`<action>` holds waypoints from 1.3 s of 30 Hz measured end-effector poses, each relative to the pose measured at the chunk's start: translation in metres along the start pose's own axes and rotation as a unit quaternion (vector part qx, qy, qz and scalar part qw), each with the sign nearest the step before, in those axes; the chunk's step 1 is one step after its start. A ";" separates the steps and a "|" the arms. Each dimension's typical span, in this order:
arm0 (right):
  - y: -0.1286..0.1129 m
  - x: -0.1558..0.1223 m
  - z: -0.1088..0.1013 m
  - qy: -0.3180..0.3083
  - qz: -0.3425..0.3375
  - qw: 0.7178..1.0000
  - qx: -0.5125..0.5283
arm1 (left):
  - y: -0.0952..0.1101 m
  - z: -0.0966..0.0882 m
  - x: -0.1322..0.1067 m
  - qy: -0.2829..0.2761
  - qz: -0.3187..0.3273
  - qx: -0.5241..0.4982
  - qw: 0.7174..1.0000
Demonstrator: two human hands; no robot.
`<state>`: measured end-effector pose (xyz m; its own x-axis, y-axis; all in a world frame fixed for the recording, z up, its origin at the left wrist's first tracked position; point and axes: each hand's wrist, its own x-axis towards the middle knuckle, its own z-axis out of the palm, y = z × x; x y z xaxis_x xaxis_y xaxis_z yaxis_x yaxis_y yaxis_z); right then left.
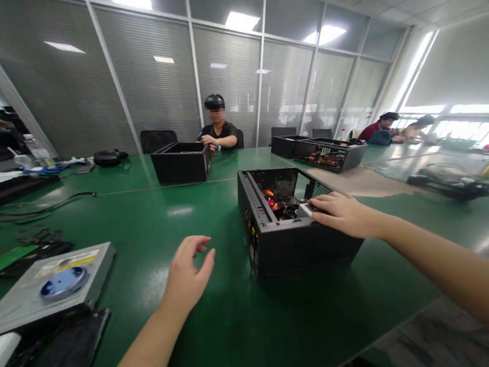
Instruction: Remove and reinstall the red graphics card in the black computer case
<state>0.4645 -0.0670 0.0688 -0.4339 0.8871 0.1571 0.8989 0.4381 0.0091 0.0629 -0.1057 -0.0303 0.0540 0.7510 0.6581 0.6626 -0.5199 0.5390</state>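
One left hand (189, 274), grip parted | right hand (346, 214) touching computer case (299, 252), grip unclear

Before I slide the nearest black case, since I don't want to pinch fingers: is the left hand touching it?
Apart. The head view shows green tabletop between the left hand and the nearest black case.
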 end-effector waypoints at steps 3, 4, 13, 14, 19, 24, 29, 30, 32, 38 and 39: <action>-0.032 -0.057 -0.026 -0.048 -0.032 0.995 0.081 | -0.006 -0.004 0.001 0.045 -0.024 0.008 0.999; -0.039 -0.071 -0.037 -0.075 -0.045 0.989 0.118 | -0.006 -0.005 0.001 0.050 -0.024 0.010 0.998; -0.077 -0.011 -0.069 -0.188 0.023 0.966 0.178 | -0.005 0.004 -0.003 0.020 0.019 0.007 1.000; -0.082 0.010 -0.059 -0.185 0.022 0.973 0.139 | -0.005 0.005 -0.003 0.015 0.020 0.005 1.000; -0.098 0.086 0.002 -0.238 0.077 0.968 0.022 | -0.010 0.006 -0.003 -0.018 0.013 -0.003 1.000; -0.094 0.101 0.041 -0.240 0.106 0.961 0.092 | -0.013 0.008 -0.002 -0.047 0.005 -0.018 0.999; -0.086 0.103 0.039 -0.184 0.191 0.933 0.245 | -0.007 0.009 -0.002 -0.067 0.026 -0.018 0.997; -0.086 0.103 0.034 -0.168 0.181 0.939 0.239 | -0.006 0.009 -0.002 -0.067 0.030 -0.018 0.997; -0.087 0.102 0.023 -0.131 0.119 0.966 0.189 | -0.005 0.007 -0.002 -0.061 0.032 -0.018 0.997; -0.076 0.089 -0.015 0.043 -0.047 0.995 0.082 | -0.006 0.003 -0.001 -0.036 0.028 -0.013 0.999; -0.070 0.089 -0.018 0.070 -0.054 0.994 0.066 | -0.006 0.004 0.000 -0.036 0.028 -0.012 0.999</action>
<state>0.3644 -0.0216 0.0997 -0.5060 0.8097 0.2974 0.8281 0.5524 -0.0951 0.0616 -0.1015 -0.0357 0.1453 0.7476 0.6480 0.6385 -0.5712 0.5158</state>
